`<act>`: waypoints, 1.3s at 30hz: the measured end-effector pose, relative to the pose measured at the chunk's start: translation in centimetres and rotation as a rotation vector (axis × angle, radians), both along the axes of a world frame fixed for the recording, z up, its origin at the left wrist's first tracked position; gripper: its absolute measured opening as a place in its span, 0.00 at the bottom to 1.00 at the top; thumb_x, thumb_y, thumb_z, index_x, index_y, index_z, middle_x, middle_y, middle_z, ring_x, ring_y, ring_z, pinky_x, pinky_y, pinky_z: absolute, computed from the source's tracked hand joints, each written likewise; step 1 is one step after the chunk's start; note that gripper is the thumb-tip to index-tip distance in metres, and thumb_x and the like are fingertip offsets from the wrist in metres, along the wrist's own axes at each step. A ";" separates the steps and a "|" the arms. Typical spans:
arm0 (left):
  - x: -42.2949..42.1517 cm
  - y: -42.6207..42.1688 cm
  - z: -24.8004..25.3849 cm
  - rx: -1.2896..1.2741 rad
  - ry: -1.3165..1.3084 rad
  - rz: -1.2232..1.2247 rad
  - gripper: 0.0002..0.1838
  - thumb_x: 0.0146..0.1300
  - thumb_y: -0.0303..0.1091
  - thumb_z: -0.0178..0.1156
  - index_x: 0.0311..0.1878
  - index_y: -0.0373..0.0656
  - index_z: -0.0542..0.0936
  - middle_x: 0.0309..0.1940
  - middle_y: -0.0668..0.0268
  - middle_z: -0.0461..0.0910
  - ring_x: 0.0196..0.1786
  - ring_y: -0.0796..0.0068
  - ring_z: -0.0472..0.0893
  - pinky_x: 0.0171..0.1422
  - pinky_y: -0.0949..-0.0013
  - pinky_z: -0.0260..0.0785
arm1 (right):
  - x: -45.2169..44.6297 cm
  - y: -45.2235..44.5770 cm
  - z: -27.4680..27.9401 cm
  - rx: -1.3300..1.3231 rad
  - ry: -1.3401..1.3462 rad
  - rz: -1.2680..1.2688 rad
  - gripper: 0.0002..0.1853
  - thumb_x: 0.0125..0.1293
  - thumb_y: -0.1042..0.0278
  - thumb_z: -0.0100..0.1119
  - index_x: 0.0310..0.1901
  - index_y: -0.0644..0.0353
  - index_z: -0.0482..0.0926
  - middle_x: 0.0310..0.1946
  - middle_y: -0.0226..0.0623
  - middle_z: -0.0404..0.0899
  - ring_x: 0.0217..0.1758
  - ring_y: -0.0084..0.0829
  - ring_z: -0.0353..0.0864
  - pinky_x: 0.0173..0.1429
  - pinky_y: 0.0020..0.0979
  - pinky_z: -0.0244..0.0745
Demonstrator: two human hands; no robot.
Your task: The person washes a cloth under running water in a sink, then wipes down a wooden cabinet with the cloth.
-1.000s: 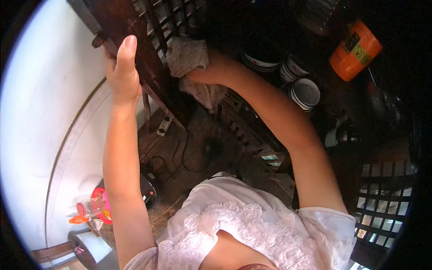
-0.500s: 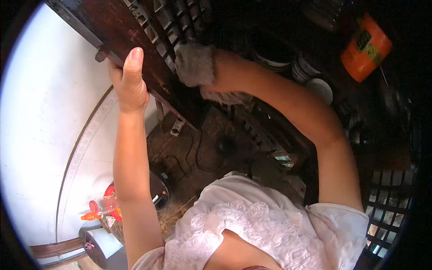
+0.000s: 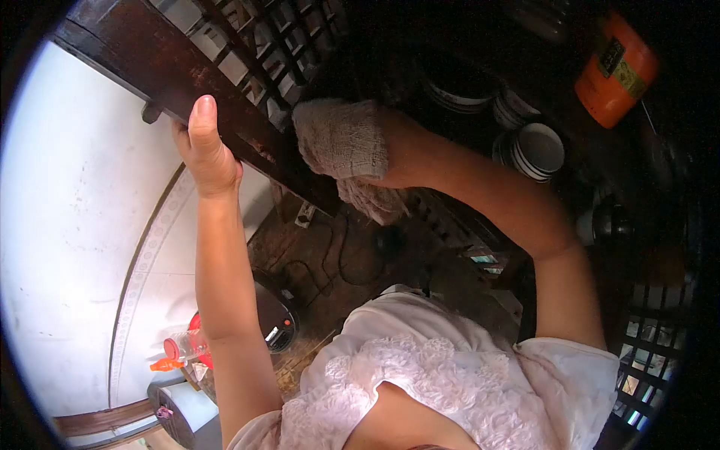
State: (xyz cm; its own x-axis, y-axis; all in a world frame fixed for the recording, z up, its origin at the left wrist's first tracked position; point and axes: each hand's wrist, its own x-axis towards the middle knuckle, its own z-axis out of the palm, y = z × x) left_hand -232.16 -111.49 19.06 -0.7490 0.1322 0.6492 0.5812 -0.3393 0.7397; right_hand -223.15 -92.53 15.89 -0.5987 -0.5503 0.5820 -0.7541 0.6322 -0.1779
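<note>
"What's at upper left?"
"The left hand (image 3: 210,159), against the dark wooden panel (image 3: 187,75), thumb raised; mostly hidden fingers, so I can't tell their grip."
"And the cloth (image 3: 337,139)?"
"Upper centre, lower than half a second ago, around the right hand (image 3: 395,156); fingers covered, grip unclear. Rightward, the bowls (image 3: 540,148) show more."

The beige, coarse-woven cloth (image 3: 341,139) looks rough and matt. The dark brown wooden board (image 3: 169,64) has a worn, faintly glossy surface. The orange cylindrical container (image 3: 611,79) looks like smooth plastic; the round white stacked bowls (image 3: 541,146), smooth ceramic.
</note>
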 end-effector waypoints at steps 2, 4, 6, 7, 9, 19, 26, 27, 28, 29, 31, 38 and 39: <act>0.3 0.6 -0.2 -0.005 0.045 0.023 0.24 0.57 0.45 0.53 0.53 0.38 0.72 0.41 0.65 0.76 0.43 0.75 0.75 0.50 0.72 0.67 | -0.4 -0.7 0.5 -0.320 -0.013 0.009 0.19 0.56 0.67 0.59 0.50 0.58 0.71 0.46 0.37 0.76 0.48 0.36 0.76 0.52 0.32 0.71; 1.8 1.8 0.1 0.009 0.090 0.101 0.24 0.57 0.45 0.53 0.53 0.38 0.71 0.39 0.64 0.76 0.42 0.75 0.75 0.48 0.72 0.68 | -1.0 -1.6 1.4 -0.017 -0.132 -0.133 0.20 0.56 0.68 0.59 0.51 0.57 0.71 0.46 0.37 0.76 0.48 0.35 0.76 0.52 0.32 0.71; 1.0 0.8 0.1 0.013 0.056 0.052 0.24 0.57 0.44 0.53 0.52 0.38 0.72 0.39 0.64 0.76 0.43 0.75 0.76 0.49 0.71 0.68 | -1.2 -2.5 3.2 0.300 -0.250 -0.270 0.20 0.56 0.69 0.59 0.51 0.57 0.70 0.46 0.37 0.76 0.48 0.35 0.76 0.52 0.33 0.72; 0.6 0.3 0.1 0.012 0.017 -0.011 0.23 0.57 0.43 0.53 0.52 0.38 0.72 0.40 0.63 0.76 0.43 0.75 0.76 0.49 0.71 0.68 | -1.2 -3.2 4.6 0.250 -0.395 -0.297 0.21 0.55 0.70 0.60 0.51 0.56 0.70 0.45 0.37 0.76 0.48 0.35 0.76 0.52 0.34 0.72; 0.4 0.5 0.3 0.027 0.043 -0.023 0.22 0.57 0.41 0.53 0.51 0.37 0.72 0.40 0.63 0.77 0.44 0.74 0.76 0.51 0.70 0.68 | -1.7 -2.7 4.8 0.200 -0.521 -0.338 0.22 0.54 0.70 0.61 0.52 0.56 0.70 0.45 0.36 0.76 0.48 0.35 0.76 0.51 0.34 0.72; -0.3 -0.1 0.2 0.032 0.041 0.007 0.27 0.56 0.45 0.55 0.53 0.35 0.71 0.47 0.64 0.74 0.49 0.74 0.72 0.56 0.69 0.64 | 1.0 2.1 0.5 -1.242 -0.947 0.069 0.21 0.57 0.59 0.58 0.52 0.57 0.74 0.49 0.36 0.75 0.52 0.34 0.73 0.59 0.40 0.66; 1.2 0.3 0.3 0.076 -0.029 0.014 0.25 0.54 0.40 0.60 0.53 0.37 0.70 0.46 0.68 0.72 0.48 0.77 0.70 0.58 0.70 0.60 | 6.4 1.0 -1.5 -1.638 -0.675 -0.608 0.27 0.63 0.51 0.48 0.60 0.58 0.65 0.56 0.40 0.68 0.59 0.37 0.66 0.62 0.39 0.62; 1.2 0.2 0.4 0.081 -0.016 -0.005 0.25 0.53 0.39 0.61 0.52 0.37 0.70 0.46 0.69 0.72 0.48 0.79 0.68 0.57 0.72 0.59 | 6.6 0.8 -5.4 -1.758 -0.735 -0.434 0.27 0.64 0.55 0.49 0.63 0.57 0.62 0.59 0.39 0.65 0.61 0.35 0.63 0.62 0.37 0.62; 1.1 0.0 0.4 0.059 -0.032 0.015 0.25 0.53 0.39 0.61 0.52 0.38 0.70 0.46 0.69 0.72 0.48 0.79 0.68 0.57 0.72 0.58 | 7.2 0.1 -8.5 -1.545 -0.677 -0.533 0.23 0.63 0.63 0.52 0.59 0.59 0.67 0.54 0.39 0.70 0.58 0.33 0.67 0.59 0.35 0.64; 0.9 -0.1 0.3 0.060 -0.031 0.017 0.25 0.53 0.39 0.61 0.52 0.38 0.70 0.46 0.69 0.72 0.48 0.79 0.68 0.57 0.72 0.58 | 6.8 1.2 -11.4 -1.543 -0.678 -0.532 0.23 0.63 0.63 0.52 0.59 0.59 0.67 0.54 0.39 0.70 0.58 0.33 0.67 0.59 0.35 0.64; 0.7 -0.1 0.4 0.062 -0.022 -0.009 0.25 0.53 0.39 0.62 0.52 0.38 0.70 0.45 0.70 0.72 0.47 0.79 0.68 0.56 0.72 0.59 | 7.3 2.0 -10.4 -0.912 -0.866 -0.572 0.17 0.58 0.68 0.56 0.49 0.62 0.73 0.44 0.40 0.76 0.47 0.33 0.75 0.54 0.37 0.69; 0.9 0.1 0.5 0.097 -0.023 -0.011 0.26 0.53 0.39 0.62 0.52 0.38 0.69 0.42 0.71 0.71 0.44 0.81 0.67 0.53 0.73 0.61 | 7.1 2.0 -8.2 -0.739 -0.850 -0.502 0.18 0.59 0.67 0.58 0.50 0.63 0.73 0.48 0.36 0.75 0.50 0.30 0.74 0.54 0.34 0.70; 0.9 0.1 0.5 0.096 -0.011 -0.017 0.26 0.53 0.39 0.62 0.52 0.38 0.69 0.42 0.71 0.71 0.44 0.81 0.67 0.52 0.74 0.61 | 7.0 1.7 -9.1 -0.969 -1.006 -0.439 0.18 0.60 0.66 0.57 0.51 0.62 0.72 0.49 0.35 0.75 0.51 0.30 0.73 0.54 0.33 0.70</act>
